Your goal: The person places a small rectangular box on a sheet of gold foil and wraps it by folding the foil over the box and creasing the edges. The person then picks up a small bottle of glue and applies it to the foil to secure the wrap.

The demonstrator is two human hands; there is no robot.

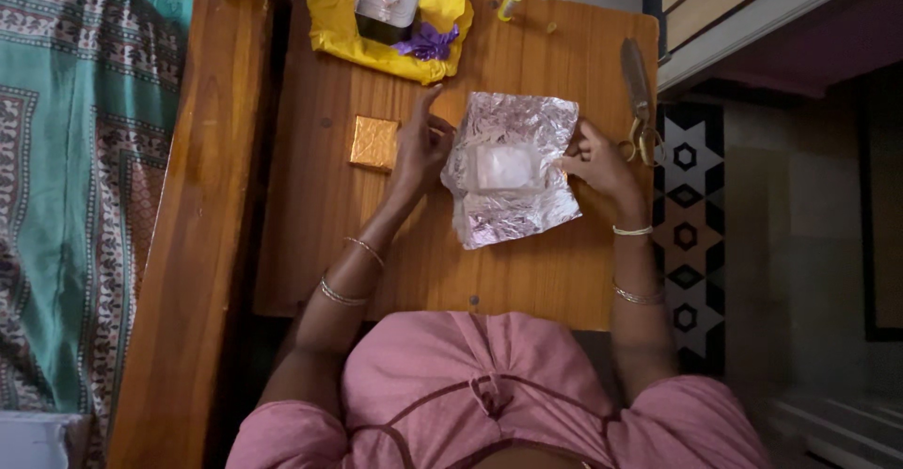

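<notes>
Crinkled silver foil wrapping sheet [513,168] lay on the wooden desk [320,206], edges folded up around a small pale rectangular box [503,166] at its centre. Box sat flat, top face showing, partly enclosed by the foil.

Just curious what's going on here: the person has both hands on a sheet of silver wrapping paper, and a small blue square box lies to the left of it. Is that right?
Not quite. The small square box is gold, not blue. The head view shows it on the wooden table, beside the left hand. The rest stands: that hand and the right hand are on the silver wrapping paper.
</notes>
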